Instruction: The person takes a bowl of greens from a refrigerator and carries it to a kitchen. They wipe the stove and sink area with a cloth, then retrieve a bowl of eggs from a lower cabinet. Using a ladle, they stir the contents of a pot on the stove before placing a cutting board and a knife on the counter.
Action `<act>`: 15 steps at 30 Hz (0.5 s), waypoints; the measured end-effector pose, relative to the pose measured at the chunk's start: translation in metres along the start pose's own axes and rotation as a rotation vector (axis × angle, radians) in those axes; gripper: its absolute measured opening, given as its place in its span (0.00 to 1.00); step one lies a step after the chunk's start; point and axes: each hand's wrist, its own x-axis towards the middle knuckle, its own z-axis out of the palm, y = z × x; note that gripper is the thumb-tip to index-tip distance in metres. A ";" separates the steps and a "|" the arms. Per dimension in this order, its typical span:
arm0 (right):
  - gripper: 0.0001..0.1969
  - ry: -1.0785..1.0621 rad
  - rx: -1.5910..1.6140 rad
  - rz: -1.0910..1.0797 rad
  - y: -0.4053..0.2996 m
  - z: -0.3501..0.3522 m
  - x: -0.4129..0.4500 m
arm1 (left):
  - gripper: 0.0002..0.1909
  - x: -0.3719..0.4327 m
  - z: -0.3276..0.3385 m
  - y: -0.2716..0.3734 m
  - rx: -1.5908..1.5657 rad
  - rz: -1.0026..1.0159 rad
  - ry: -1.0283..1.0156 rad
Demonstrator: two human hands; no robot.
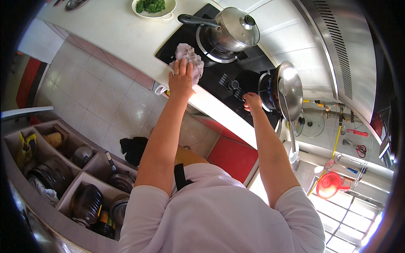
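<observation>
My left hand (181,78) lies flat on a crumpled pale cloth (194,64), fingers extended over it. The cloth rests at the front edge of a black gas cooktop (218,83), partly on the pale worktop. At the cooktop's front right, the fingers of my right hand (253,101) are closed around a control knob (244,97), mostly hidden by them. A second knob (233,84) sits to its left. Beyond my right hand a steel wok (294,82) with a ladle (283,88) in it stands on a burner showing blue flame.
A lidded steel saucepan (237,30) stands on the left burner, its black handle (196,20) reaching out over the worktop. A white bowl (169,14) of greens is farther left. An open drawer (72,180) with pans and bottles lies behind me. Utensils and a red strainer (329,185) hang right.
</observation>
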 end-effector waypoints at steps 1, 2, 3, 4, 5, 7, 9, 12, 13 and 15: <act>0.19 -0.002 -0.001 -0.007 0.002 -0.001 0.002 | 0.57 0.000 -0.001 0.001 -0.001 0.003 -0.001; 0.19 0.000 0.000 -0.005 0.004 -0.001 0.004 | 0.57 0.001 -0.002 0.002 0.000 0.002 -0.020; 0.20 -0.004 -0.009 -0.009 0.004 -0.001 0.005 | 0.57 0.001 -0.003 0.002 0.002 -0.002 -0.038; 0.20 -0.007 -0.018 -0.014 0.004 -0.001 0.005 | 0.57 0.001 -0.003 0.002 0.003 -0.001 -0.038; 0.20 -0.007 -0.017 -0.012 0.005 -0.001 0.006 | 0.57 0.001 -0.003 0.002 0.002 -0.003 -0.041; 0.22 -0.015 -0.055 -0.006 0.003 -0.001 0.004 | 0.57 0.001 -0.003 0.002 0.003 -0.005 -0.044; 0.22 -0.021 -0.072 -0.005 0.000 -0.003 0.000 | 0.57 0.001 -0.004 0.001 -0.002 -0.007 -0.042; 0.22 -0.032 -0.083 -0.008 -0.001 -0.003 -0.001 | 0.56 0.002 -0.003 0.001 0.001 0.000 -0.040; 0.22 -0.037 -0.079 -0.011 0.000 -0.003 0.000 | 0.56 0.002 -0.003 0.000 0.002 0.003 -0.039; 0.22 -0.028 -0.089 -0.016 -0.001 -0.003 -0.001 | 0.56 0.001 -0.002 -0.001 -0.008 0.015 0.001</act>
